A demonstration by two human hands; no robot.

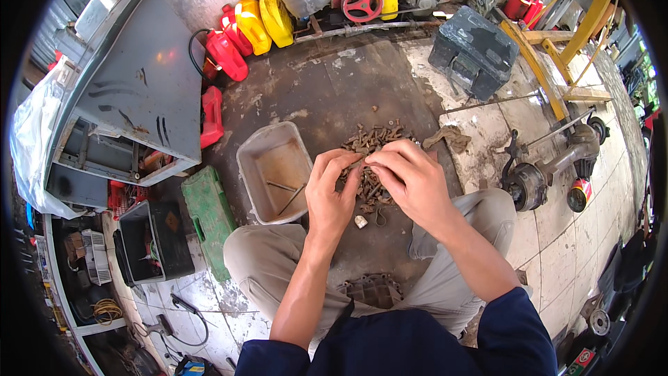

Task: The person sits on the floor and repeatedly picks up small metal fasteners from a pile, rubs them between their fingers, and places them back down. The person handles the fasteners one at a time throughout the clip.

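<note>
My left hand and my right hand meet over a pile of rusty bolts on the floor. The fingertips of both are pinched together around something small, mostly hidden by the fingers, and its kind cannot be made out. To the left of my left hand stands a grey plastic tub with a brown-stained bottom. Two thin metal rods lie inside it. A small whitish piece rests on the floor just below the pile.
A green case and an open black box lie to my left, beside a grey metal cabinet. Red and yellow jugs line the wall. A black toolbox, a brown rag and a greasy axle part are at right.
</note>
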